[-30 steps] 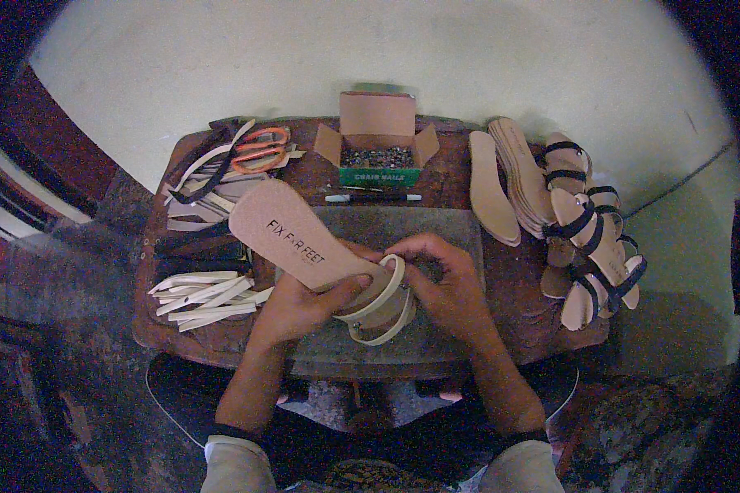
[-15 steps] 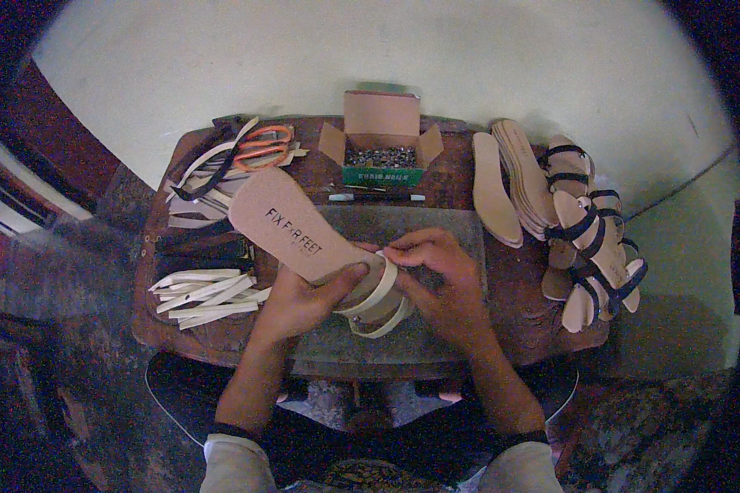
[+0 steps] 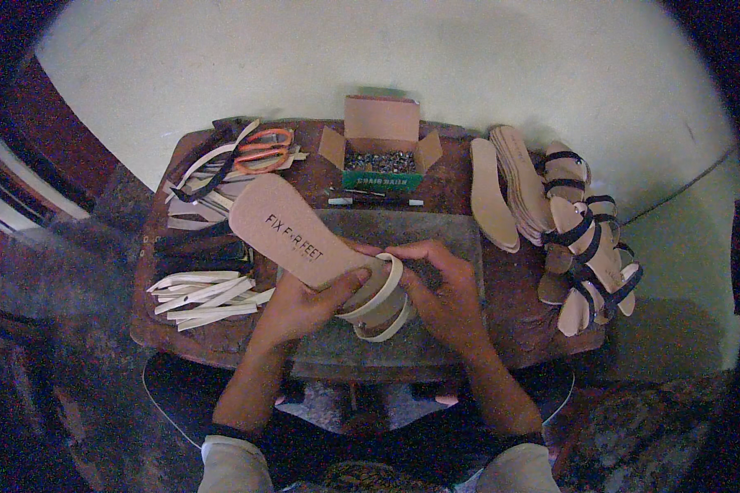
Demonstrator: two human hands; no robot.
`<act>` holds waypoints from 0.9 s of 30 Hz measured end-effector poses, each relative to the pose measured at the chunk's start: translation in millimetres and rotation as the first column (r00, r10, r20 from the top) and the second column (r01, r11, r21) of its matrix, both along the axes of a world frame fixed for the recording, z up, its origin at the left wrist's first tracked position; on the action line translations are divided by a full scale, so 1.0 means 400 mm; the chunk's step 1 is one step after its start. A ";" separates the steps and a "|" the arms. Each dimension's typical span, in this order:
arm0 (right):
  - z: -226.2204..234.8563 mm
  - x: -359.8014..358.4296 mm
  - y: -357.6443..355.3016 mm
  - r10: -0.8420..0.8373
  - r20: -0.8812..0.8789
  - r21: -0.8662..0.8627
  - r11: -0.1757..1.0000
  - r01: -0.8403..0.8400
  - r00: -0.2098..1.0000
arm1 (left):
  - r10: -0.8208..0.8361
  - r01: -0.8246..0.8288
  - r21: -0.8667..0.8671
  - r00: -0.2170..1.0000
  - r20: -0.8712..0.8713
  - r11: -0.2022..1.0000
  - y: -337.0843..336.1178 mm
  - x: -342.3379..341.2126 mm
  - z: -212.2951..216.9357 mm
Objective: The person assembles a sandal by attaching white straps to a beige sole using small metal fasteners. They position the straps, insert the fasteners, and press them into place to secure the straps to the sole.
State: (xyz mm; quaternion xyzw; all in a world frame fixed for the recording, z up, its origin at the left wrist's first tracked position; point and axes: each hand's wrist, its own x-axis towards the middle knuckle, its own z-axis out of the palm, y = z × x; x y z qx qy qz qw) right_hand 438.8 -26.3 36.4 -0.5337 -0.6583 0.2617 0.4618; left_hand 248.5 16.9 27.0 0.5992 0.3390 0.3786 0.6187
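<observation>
Left hand (image 3: 300, 308) is curled shut around the heel end of a tan sandal insole (image 3: 292, 232), thumb pressed on top, tilting its toe up toward the far left; right hand (image 3: 440, 287) is pinched together on the cream strap loops (image 3: 380, 297) that wrap that end of the insole, fingertips on the band's edge. It looks like the straps are being fitted to the insole, and seating them seems to call for a firm, even pull with the left grip steady. All this sits over the near middle of the brown work surface (image 3: 501, 329). Left lie loose cream strips (image 3: 201, 296), far left orange scissors (image 3: 263, 149), far middle an open box of tacks (image 3: 380, 148), right a stack of insoles (image 3: 510, 185) and strapped sandals (image 3: 588, 246).
</observation>
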 end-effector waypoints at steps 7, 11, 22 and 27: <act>-0.005 -0.005 0.000 -0.039 -0.012 -0.019 0.999 0.039 0.999 | -0.052 0.048 0.090 0.997 0.048 0.995 0.003 -0.001 -0.001; 0.002 -0.010 0.000 -0.045 -0.038 -0.029 0.999 0.044 0.998 | -0.068 0.068 -0.001 0.997 -0.021 0.998 -0.007 -0.004 0.014; 0.012 -0.021 -0.002 -0.090 -0.068 -0.140 0.987 0.080 0.994 | -0.044 0.042 -0.048 0.998 -0.037 0.998 -0.004 -0.009 0.015; 0.017 -0.003 0.026 -0.102 0.019 -0.057 0.993 0.103 0.995 | 0.084 -0.085 -0.058 0.996 -0.028 0.995 0.008 -0.019 0.014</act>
